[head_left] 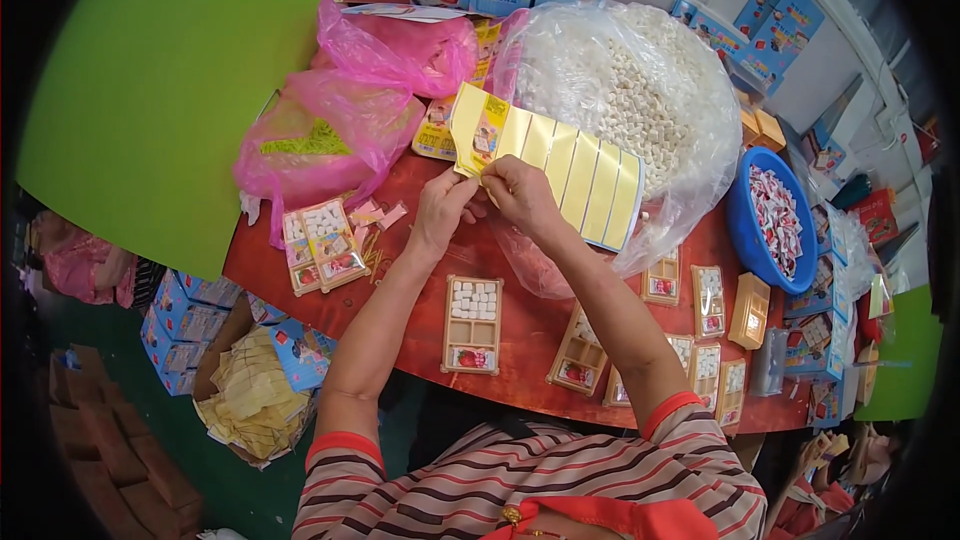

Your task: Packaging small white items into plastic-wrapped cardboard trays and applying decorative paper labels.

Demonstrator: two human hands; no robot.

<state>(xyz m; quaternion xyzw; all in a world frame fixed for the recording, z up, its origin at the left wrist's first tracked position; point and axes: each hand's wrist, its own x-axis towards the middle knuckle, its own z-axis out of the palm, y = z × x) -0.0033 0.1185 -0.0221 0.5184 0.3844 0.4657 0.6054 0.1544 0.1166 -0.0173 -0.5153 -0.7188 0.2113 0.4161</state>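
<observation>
Sticker sheet [568, 162] partly behind right hand [522, 194]

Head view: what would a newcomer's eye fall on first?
The huge clear plastic bag of small white pieces, on the far side of the red table. Next, mid-picture, the shiny yellow rectangular sheet, its left end pinched in the right hand beside the left hand.

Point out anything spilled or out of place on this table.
Small pink flat pieces and thin yellowish sticks lie loose on the red table, left of the person's left forearm. Their scattered angles look untidy, while the small red-and-white packets are gathered in a round blue plastic tub.
</observation>
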